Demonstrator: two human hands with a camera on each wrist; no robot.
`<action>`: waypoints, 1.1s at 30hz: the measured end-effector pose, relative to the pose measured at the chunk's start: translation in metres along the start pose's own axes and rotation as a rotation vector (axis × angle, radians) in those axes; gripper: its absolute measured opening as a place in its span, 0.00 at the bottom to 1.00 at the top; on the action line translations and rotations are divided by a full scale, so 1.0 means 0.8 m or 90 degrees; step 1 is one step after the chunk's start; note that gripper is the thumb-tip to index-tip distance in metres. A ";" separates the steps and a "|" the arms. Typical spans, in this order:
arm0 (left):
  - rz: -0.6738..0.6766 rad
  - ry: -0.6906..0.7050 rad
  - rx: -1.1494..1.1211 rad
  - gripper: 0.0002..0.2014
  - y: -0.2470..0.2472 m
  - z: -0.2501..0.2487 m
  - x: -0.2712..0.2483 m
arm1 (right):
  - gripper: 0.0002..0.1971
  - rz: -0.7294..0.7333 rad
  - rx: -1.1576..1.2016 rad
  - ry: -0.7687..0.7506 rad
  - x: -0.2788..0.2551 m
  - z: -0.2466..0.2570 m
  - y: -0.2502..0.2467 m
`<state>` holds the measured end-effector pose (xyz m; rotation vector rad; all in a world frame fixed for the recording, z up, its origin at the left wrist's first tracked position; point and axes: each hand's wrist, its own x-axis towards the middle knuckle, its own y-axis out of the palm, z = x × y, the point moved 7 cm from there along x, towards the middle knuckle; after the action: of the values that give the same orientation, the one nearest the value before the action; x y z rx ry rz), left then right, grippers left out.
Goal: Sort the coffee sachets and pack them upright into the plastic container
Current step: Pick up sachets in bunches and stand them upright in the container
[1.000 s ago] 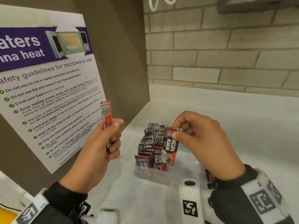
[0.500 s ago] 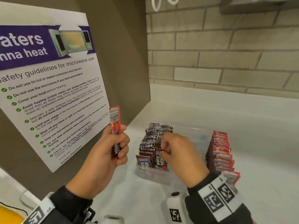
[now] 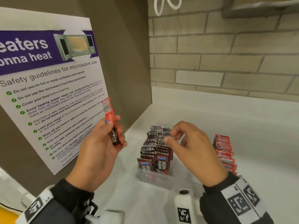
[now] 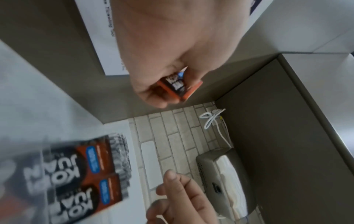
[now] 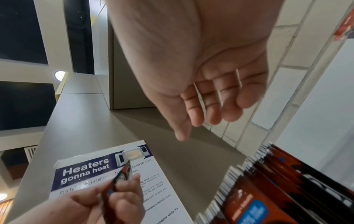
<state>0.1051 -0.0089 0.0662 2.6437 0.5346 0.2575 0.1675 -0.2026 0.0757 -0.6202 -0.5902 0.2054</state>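
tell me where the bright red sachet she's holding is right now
In the head view the red sachet stands nearly upright in the left hand, in front of the microwave poster and left of the packed dark sachets in the plastic container.

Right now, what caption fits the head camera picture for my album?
Left hand holds a red sachet while the empty right hand hovers over dark sachets packed upright.

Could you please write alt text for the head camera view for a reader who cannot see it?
The left hand holds red sachets upright while the right hand hovers empty over dark sachets packed in a clear container. A microwave poster hangs left.
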 end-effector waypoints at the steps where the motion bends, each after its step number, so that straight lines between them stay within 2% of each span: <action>1: 0.017 -0.040 -0.062 0.12 0.005 0.001 -0.002 | 0.06 -0.009 0.013 -0.004 0.000 0.002 -0.002; 4: 0.115 -0.156 -0.179 0.23 0.027 0.008 -0.011 | 0.05 -0.022 0.097 -0.004 -0.002 0.014 -0.008; 6: 0.148 -0.179 -0.215 0.20 0.039 0.012 -0.015 | 0.05 -0.012 0.187 0.011 -0.005 0.024 -0.008; 8: 0.142 -0.162 -0.211 0.15 0.048 0.015 -0.017 | 0.06 0.037 0.258 0.026 -0.009 0.034 0.003; 11: 0.115 -0.121 -0.173 0.12 0.057 0.020 -0.020 | 0.14 0.146 0.373 0.061 -0.017 0.044 0.034; 13: 0.116 -0.108 -0.153 0.11 0.061 0.026 -0.023 | 0.13 0.201 0.489 0.111 -0.021 0.045 0.052; 16: 0.158 -0.070 -0.133 0.06 0.062 0.031 -0.022 | 0.02 0.184 0.657 0.185 -0.018 0.041 0.049; 17: 0.161 -0.045 -0.112 0.07 0.058 0.029 -0.022 | 0.04 0.149 0.679 0.202 -0.016 0.035 0.041; 18: 0.154 -0.016 -0.085 0.09 0.049 0.028 -0.020 | 0.08 0.113 0.684 0.209 -0.013 0.028 0.034; 21: 0.108 0.037 0.002 0.20 0.016 0.026 -0.013 | 0.07 0.014 0.661 0.178 -0.006 0.012 0.014; 23: 0.095 0.052 0.066 0.17 0.005 0.035 -0.013 | 0.03 -0.006 0.635 0.146 -0.006 0.010 0.013; 26: 0.107 0.078 0.128 0.12 0.005 0.044 -0.021 | 0.05 0.016 0.562 0.087 -0.006 0.019 0.011; 29: 0.104 0.104 0.199 0.14 -0.002 0.041 -0.024 | 0.04 0.001 0.425 0.022 -0.005 0.029 -0.008; 33: 0.082 0.104 0.209 0.18 -0.030 0.043 -0.017 | 0.08 -0.047 0.299 0.006 -0.015 0.015 -0.027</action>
<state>0.0941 -0.0075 0.0236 2.9988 0.4945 0.4633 0.1508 -0.2187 0.0911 -0.1450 -0.5312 0.2606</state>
